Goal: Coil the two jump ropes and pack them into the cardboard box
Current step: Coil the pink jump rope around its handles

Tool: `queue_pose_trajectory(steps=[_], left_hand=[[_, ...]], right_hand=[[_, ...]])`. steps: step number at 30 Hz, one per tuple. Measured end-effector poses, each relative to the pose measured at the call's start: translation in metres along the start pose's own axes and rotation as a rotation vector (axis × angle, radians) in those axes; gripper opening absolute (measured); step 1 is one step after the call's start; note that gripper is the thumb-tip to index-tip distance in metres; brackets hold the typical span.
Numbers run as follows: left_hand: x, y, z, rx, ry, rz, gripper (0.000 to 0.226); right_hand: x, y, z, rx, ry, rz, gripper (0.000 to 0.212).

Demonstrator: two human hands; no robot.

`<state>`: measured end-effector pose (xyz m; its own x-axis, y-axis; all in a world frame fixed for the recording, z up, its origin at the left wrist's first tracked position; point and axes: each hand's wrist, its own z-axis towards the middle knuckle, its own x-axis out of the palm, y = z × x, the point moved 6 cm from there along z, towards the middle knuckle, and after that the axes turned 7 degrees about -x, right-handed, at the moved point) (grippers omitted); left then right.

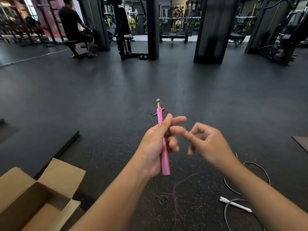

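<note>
Cardboard box (30, 195) stands open at the lower left on the dark floor (100, 97), its flaps spread out, and I can read no writing or label on it. Next to the right, the left hand (155, 147) holds a pink handle (162, 140) nearly upright, with its metal tip on top. Thumb lies along the handle, the lower fingers are curled around it, and the index finger points out to the right. From the tip a thin pink cord (176, 189) goes down and lies loose on the floor under the hands; part of it is blurred. Right hand (208, 144) is just beside the left one, its fingers bent and a little apart; whether they pinch the cord I cannot tell. At the lower right lies a white handle (235, 204) with its grey cord (256, 167) in loose loops on the floor, well apart from the box
</note>
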<state>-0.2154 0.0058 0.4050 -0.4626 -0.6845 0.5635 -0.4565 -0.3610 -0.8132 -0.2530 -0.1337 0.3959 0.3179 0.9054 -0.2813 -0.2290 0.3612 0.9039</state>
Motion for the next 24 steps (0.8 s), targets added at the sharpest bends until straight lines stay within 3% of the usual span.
queue_pose_trajectory(steps=[4, 6, 8, 10, 12, 14, 18, 21, 24], left_hand=[[-0.005, -0.005, 0.006, 0.102, -0.028, -0.279, 0.035], [-0.014, -0.01, 0.008, 0.194, -0.07, -0.254, 0.034], [-0.025, -0.019, 0.009, 0.274, -0.135, -0.064, 0.03], [-0.029, -0.028, 0.008, 0.295, -0.168, 0.33, 0.027], [-0.024, -0.024, 0.007, 0.208, -0.089, 0.673, 0.025], [-0.016, -0.011, 0.003, 0.111, 0.024, 0.822, 0.028], [-0.007, 0.004, 0.002, 0.029, 0.075, 0.681, 0.039], [-0.003, 0.006, 0.002, -0.016, 0.141, 0.651, 0.034], [0.0, 0.009, 0.002, -0.032, 0.171, 0.651, 0.031]], right_hand=[[0.043, 0.003, -0.018, 0.103, 0.388, 0.017, 0.025], [0.053, 0.002, -0.03, 0.154, 0.532, -0.052, 0.022], [0.051, 0.007, -0.036, 0.123, 0.592, -0.163, 0.022], [0.037, 0.022, -0.029, -0.032, 0.52, -0.306, 0.018], [0.017, 0.038, -0.018, -0.166, 0.358, -0.362, 0.013], [-0.003, 0.045, -0.01, -0.247, 0.165, -0.362, 0.005], [-0.029, 0.039, -0.004, -0.271, -0.113, -0.345, 0.02], [-0.03, 0.032, 0.003, -0.241, -0.026, -0.263, 0.005], [-0.033, 0.028, 0.005, -0.231, -0.009, -0.298, 0.01]])
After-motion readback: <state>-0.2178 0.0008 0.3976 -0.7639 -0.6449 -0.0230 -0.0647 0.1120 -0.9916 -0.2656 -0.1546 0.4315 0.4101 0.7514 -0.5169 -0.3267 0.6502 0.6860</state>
